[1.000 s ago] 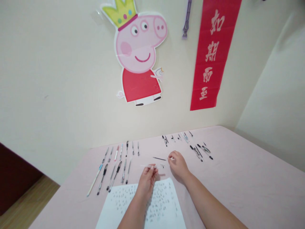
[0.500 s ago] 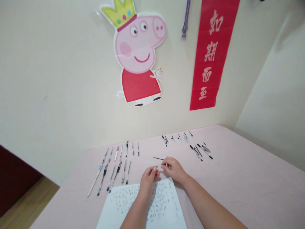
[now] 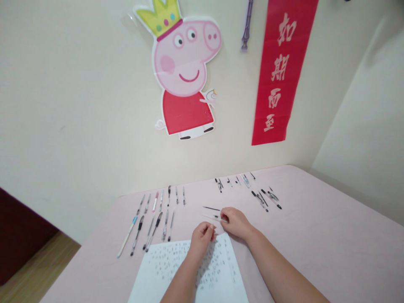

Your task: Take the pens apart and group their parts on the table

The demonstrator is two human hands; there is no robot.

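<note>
Black pen refill [image 3: 211, 208] lies on pink surface [image 3: 315, 244], between far edge and paper [image 3: 151, 273]; long axis left-to-right, right end beside nearer right hand [image 3: 235, 223]. Its fingers bunch at clear pen part [image 3: 216, 216], grip uncertain; left hand [image 3: 202, 237] loosely curled, contents hidden.

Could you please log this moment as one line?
left hand: over handwritten sheet, grip unclear | right hand: at clear pen part, grip unclear | nearby: black pen refill beyond clear pen part
</note>
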